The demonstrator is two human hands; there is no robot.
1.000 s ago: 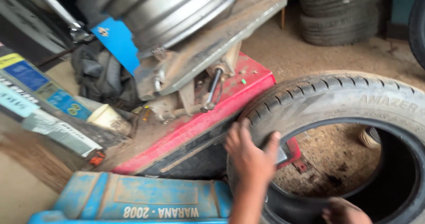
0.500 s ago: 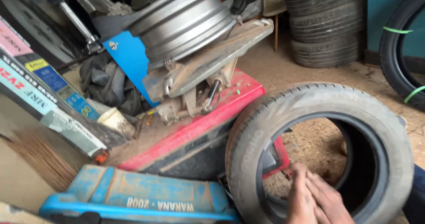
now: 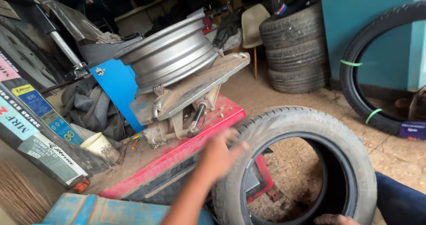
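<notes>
A black car tyre [image 3: 310, 123] stands upright on the dirt floor, leaning against the red base of a tyre-changing machine [image 3: 195, 136]. My left hand [image 3: 219, 154] is blurred by motion, fingers spread, right at the tyre's upper left shoulder and holding nothing. Only a sliver of my right hand [image 3: 336, 219] shows at the bottom edge, against the tyre's lower inner rim; its grip is hidden. A bare silver wheel rim [image 3: 171, 54] lies tilted on the machine's grey turntable plate [image 3: 199, 85].
A stack of worn tyres [image 3: 296, 47] stands at the back by a teal wall. A thin tyre with green ties [image 3: 370, 69] leans at right. Tyres with paper labels [image 3: 33, 127], a pale cup [image 3: 101, 146], a blue metal box [image 3: 102, 211] and my blue trouser leg [image 3: 399, 203] are close by.
Both hands were together on the tyre's inner rim half a second ago. My left hand has since swung up and left to the tyre's shoulder; my right hand has dropped to the frame's bottom edge.
</notes>
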